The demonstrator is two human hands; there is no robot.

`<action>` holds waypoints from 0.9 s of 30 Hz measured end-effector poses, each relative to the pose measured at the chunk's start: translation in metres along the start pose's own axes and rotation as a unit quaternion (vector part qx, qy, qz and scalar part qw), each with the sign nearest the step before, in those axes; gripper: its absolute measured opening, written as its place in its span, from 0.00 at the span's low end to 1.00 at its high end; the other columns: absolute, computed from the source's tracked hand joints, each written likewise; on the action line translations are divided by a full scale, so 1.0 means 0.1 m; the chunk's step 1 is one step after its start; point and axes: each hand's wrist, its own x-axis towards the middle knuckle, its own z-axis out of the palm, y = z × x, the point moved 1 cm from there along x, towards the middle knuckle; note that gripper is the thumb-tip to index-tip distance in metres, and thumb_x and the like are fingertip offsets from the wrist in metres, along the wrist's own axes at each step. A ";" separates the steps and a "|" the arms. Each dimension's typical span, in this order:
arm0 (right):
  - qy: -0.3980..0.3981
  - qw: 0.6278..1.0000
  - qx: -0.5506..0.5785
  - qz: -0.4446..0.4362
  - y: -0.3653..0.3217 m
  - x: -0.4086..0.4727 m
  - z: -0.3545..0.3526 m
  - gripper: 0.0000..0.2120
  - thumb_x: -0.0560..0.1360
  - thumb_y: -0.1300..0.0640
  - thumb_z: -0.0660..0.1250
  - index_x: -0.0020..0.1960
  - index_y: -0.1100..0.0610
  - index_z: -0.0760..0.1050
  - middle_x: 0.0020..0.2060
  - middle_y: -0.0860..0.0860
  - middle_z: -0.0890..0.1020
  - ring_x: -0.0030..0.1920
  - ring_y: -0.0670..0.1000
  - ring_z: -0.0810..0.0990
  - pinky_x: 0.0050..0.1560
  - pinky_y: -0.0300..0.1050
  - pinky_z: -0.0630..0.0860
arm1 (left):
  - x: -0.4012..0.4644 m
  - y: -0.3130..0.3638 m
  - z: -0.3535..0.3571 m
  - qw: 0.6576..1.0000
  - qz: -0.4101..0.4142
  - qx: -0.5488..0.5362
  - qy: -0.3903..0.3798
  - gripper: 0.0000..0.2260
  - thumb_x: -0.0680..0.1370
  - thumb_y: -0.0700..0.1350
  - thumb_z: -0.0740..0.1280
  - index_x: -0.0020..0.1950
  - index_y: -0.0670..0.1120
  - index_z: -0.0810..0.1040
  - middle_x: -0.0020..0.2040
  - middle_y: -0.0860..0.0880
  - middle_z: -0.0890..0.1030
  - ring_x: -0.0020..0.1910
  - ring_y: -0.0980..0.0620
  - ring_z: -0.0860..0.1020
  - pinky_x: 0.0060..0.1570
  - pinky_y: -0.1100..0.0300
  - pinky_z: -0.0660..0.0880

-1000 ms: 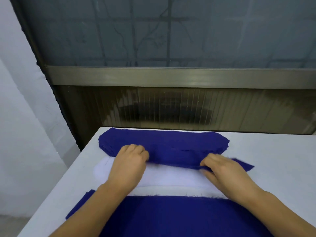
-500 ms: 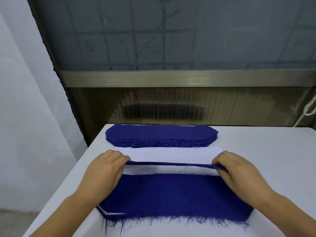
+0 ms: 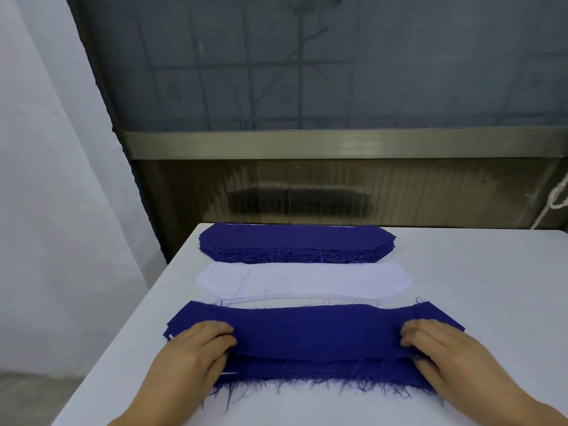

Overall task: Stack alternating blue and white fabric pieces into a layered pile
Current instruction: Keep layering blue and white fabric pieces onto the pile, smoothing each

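Observation:
A long blue fabric piece (image 3: 313, 332) lies across the nearest layered pile (image 3: 322, 376), whose frayed blue edge faces me. My left hand (image 3: 196, 348) grips the piece's left end with curled fingers, and my right hand (image 3: 436, 345) grips its right end the same way. Behind it lies a stack of white fabric pieces (image 3: 304, 279). Farther back sits a stack of blue fabric pieces (image 3: 295, 241) with loose threads along its front.
The white table (image 3: 491, 272) runs to its left edge near the wall and ends at the back below a metal-framed window (image 3: 338, 142). A white cord (image 3: 558, 198) hangs at the far right.
Both hands lifted one blue piece off the far stack, carried it toward me over the white stack, and laid it on the nearest pile. The camera tilted down.

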 end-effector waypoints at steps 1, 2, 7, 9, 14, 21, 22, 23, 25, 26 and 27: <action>-0.002 1.000 0.003 -0.004 0.01 -0.02 0.02 0.23 0.48 0.65 0.83 0.40 0.52 0.82 0.44 0.43 0.82 0.41 0.43 0.80 0.48 0.34 0.71 | -0.02 0.00 0.01 1.000 -0.009 -0.012 -0.004 0.31 0.83 0.57 0.43 0.44 0.51 0.86 0.49 0.56 0.83 0.47 0.58 0.82 0.50 0.68 0.72; -0.002 1.000 0.006 0.000 0.02 -0.04 0.01 0.22 0.48 0.65 0.83 0.40 0.52 0.82 0.44 0.43 0.82 0.42 0.43 0.80 0.48 0.34 0.71 | -0.04 0.02 0.00 0.999 -0.021 -0.026 -0.013 0.31 0.82 0.58 0.43 0.45 0.52 0.86 0.50 0.57 0.83 0.48 0.58 0.81 0.51 0.69 0.72; 0.017 0.999 0.031 -0.022 0.10 0.08 0.05 0.04 0.66 0.58 0.69 0.40 0.52 0.81 0.46 0.42 0.80 0.45 0.42 0.77 0.48 0.32 0.70 | 0.02 -0.05 0.05 0.996 -0.060 -0.059 -0.036 0.26 0.82 0.59 0.48 0.50 0.51 0.85 0.56 0.57 0.81 0.56 0.61 0.77 0.64 0.76 0.56; 0.007 0.999 0.028 -0.028 0.09 0.10 0.01 0.10 0.69 0.54 0.61 0.39 0.52 0.81 0.46 0.43 0.81 0.46 0.42 0.76 0.47 0.32 0.70 | 0.03 -0.08 0.01 0.996 -0.065 -0.046 -0.039 0.14 0.76 0.55 0.63 0.52 0.51 0.85 0.58 0.57 0.80 0.59 0.61 0.74 0.65 0.77 0.52; -0.033 0.998 0.036 -0.032 0.10 0.08 -0.07 0.09 0.71 0.47 0.63 0.39 0.49 0.79 0.45 0.40 0.79 0.44 0.40 0.78 0.45 0.31 0.71 | -0.04 -0.26 -0.06 0.979 -0.159 -0.060 -0.109 0.24 0.67 0.47 0.76 0.63 0.55 0.79 0.65 0.64 0.70 0.64 0.62 0.70 0.63 0.79 0.52; -0.046 0.998 -0.027 0.037 0.14 0.25 -0.16 0.18 0.69 0.45 0.72 0.31 0.47 0.64 0.28 0.40 0.68 0.29 0.40 0.67 0.29 0.33 0.66 | -0.02 -0.50 -0.26 0.986 -0.116 -0.052 -0.113 0.23 0.74 0.70 0.54 0.53 0.59 0.82 0.56 0.68 0.77 0.55 0.67 0.73 0.57 0.71 0.68; -0.059 0.997 -0.029 0.043 0.09 0.32 -0.17 0.20 0.68 0.45 0.74 0.31 0.46 0.63 0.27 0.40 0.68 0.28 0.39 0.66 0.28 0.31 0.64 | 0.07 -0.47 -0.27 0.987 -0.113 -0.044 -0.107 0.25 0.75 0.70 0.50 0.47 0.59 0.82 0.50 0.67 0.79 0.49 0.66 0.75 0.50 0.65 0.73; -0.064 0.997 -0.027 0.037 0.04 0.38 -0.15 0.20 0.67 0.44 0.73 0.31 0.46 0.62 0.27 0.40 0.68 0.28 0.39 0.66 0.28 0.31 0.63 | 0.18 -0.44 -0.24 0.989 -0.113 -0.032 -0.092 0.26 0.75 0.70 0.48 0.41 0.59 0.80 0.43 0.65 0.79 0.43 0.64 0.75 0.44 0.64 0.73; -0.070 0.997 -0.017 0.011 -0.07 0.51 -0.05 0.17 0.70 0.39 0.66 0.34 0.44 0.62 0.29 0.39 0.68 0.30 0.39 0.67 0.31 0.30 0.63 | 0.44 -0.28 -0.14 0.992 -0.107 0.003 -0.071 0.25 0.75 0.69 0.48 0.37 0.57 0.77 0.37 0.62 0.75 0.37 0.61 0.73 0.38 0.66 0.70; -0.084 0.996 -0.003 0.006 -0.13 0.57 0.01 0.15 0.72 0.36 0.60 0.35 0.44 0.62 0.31 0.39 0.69 0.33 0.39 0.68 0.33 0.30 0.62 | 0.57 -0.17 -0.06 0.993 -0.093 0.015 -0.072 0.24 0.75 0.68 0.49 0.39 0.56 0.78 0.38 0.61 0.75 0.38 0.61 0.72 0.39 0.66 0.70; -0.100 0.995 0.018 0.009 -0.17 0.62 0.08 0.15 0.73 0.34 0.55 0.37 0.44 0.62 0.33 0.39 0.69 0.35 0.39 0.68 0.34 0.30 0.62 | 0.69 -0.08 0.03 0.994 -0.075 0.015 -0.074 0.23 0.75 0.67 0.50 0.41 0.56 0.79 0.40 0.61 0.76 0.39 0.61 0.72 0.40 0.67 0.69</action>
